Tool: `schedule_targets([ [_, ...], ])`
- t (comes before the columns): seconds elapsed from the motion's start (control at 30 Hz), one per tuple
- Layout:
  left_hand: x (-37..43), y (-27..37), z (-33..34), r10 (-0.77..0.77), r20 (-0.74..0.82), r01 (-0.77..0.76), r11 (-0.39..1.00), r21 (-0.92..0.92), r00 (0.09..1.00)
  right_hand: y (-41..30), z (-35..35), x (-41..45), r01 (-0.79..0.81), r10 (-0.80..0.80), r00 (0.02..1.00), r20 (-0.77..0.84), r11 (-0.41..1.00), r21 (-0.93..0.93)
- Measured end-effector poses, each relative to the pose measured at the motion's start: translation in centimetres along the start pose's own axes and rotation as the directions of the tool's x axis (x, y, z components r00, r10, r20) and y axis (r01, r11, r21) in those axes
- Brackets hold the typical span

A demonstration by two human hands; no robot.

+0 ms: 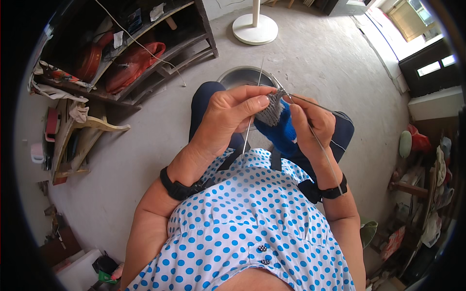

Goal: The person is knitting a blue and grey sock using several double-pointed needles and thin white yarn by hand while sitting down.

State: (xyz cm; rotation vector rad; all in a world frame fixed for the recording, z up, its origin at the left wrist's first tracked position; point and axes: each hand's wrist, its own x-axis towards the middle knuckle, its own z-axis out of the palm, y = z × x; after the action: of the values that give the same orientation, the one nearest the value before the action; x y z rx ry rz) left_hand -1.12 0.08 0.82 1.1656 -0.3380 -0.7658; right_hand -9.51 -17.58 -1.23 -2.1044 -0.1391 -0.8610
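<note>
Between my hands is a knitted piece (270,113), grey at its upper end and bright blue below, with thin metal knitting needles in it. My left hand (236,111) pinches the grey knitting between thumb and fingers. One knitting needle (247,137) runs steeply past those fingers, its far tip above the knuckles. My right hand (314,122) grips the other side of the work at its upper edge. A second knitting needle (325,151) slants from the stitches down across the right wrist. Another thin needle (316,104) passes over the right knuckles. Part of the blue section is hidden by the right hand.
A metal basin (236,74) sits on the concrete floor beyond my knees. Behind it stands a round white pole base (255,30). A dark wooden cabinet (174,47) holding a red plastic bag (134,67) is at upper left; a wooden stool (82,145) lies below. Cluttered shelving (431,189) lines the right.
</note>
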Motion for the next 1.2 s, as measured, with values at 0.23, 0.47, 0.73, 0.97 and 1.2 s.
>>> schedule_targets([
  [0.23, 0.3, -0.4, -0.3, 0.048, -0.002, -0.048, 0.998, -0.047, 0.999, -0.5, -2.0, 0.1, -0.239, 0.189, 0.960, 0.208, 0.939, 0.247],
  [0.47, 0.3, -0.3, -0.2, 0.042, -0.024, -0.043, 0.998, -0.038, 0.999, -0.6, -2.0, -0.2, -0.250, 0.207, 0.957, 0.204, 0.943, 0.219],
  [0.73, 0.3, -0.8, 0.2, 0.005, -0.085, -0.005, 1.000, 0.003, 0.996, -0.2, 0.4, -0.4, 0.140, -0.129, 0.989, 0.069, 0.972, -0.187],
  [0.97, 0.1, -1.0, 0.9, 0.003, -0.025, -0.001, 0.995, 0.096, 1.000, 0.4, -0.3, 1.5, -0.111, 0.159, 0.934, 0.319, 0.981, -0.162],
  [1.2, 0.0, -0.6, 0.4, 0.043, -0.039, -0.039, 0.995, 0.096, 0.998, 1.1, -0.3, 1.5, -0.007, -0.005, 0.986, 0.169, 0.997, 0.073],
])
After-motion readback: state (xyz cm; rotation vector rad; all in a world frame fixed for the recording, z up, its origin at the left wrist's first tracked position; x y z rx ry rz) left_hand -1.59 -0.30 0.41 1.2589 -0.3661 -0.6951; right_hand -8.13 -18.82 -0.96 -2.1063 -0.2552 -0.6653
